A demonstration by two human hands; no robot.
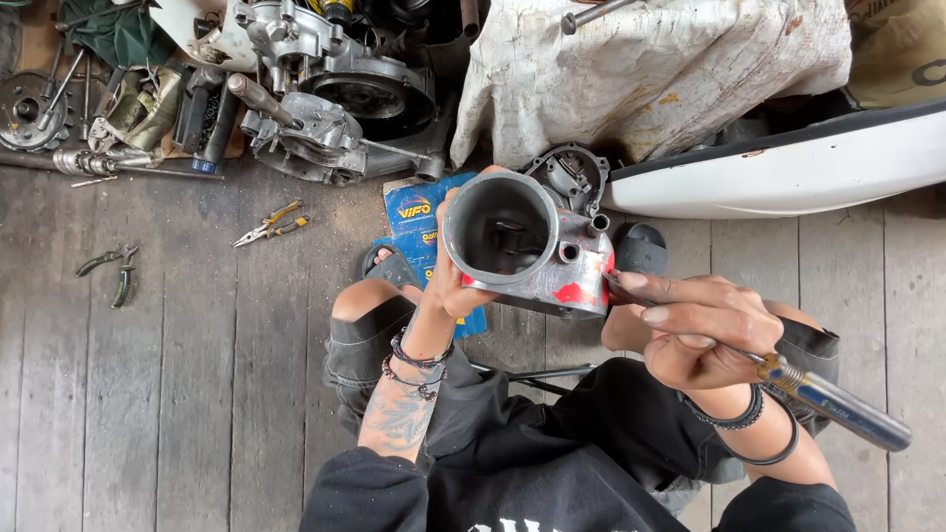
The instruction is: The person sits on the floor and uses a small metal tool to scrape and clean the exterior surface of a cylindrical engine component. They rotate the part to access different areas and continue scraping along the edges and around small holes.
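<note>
A grey metal engine cylinder (537, 246) with red marks on its side is held up over my lap, its round bore facing me. My left hand (448, 281) grips its left edge, thumb on the rim. My right hand (700, 330) holds a screwdriver (833, 399) with a blue handle; its tip rests against the cylinder's red-marked right side. I sit on a wooden plank floor with my knees bent.
Engine cases and parts (325, 94) lie at the back left. Yellow-handled pliers (271, 225) and dark pliers (113, 271) lie on the planks. A blue packet (419, 222) sits under the cylinder. A white cloth-covered bulk (650, 69) and a white panel (788, 167) stand at the right.
</note>
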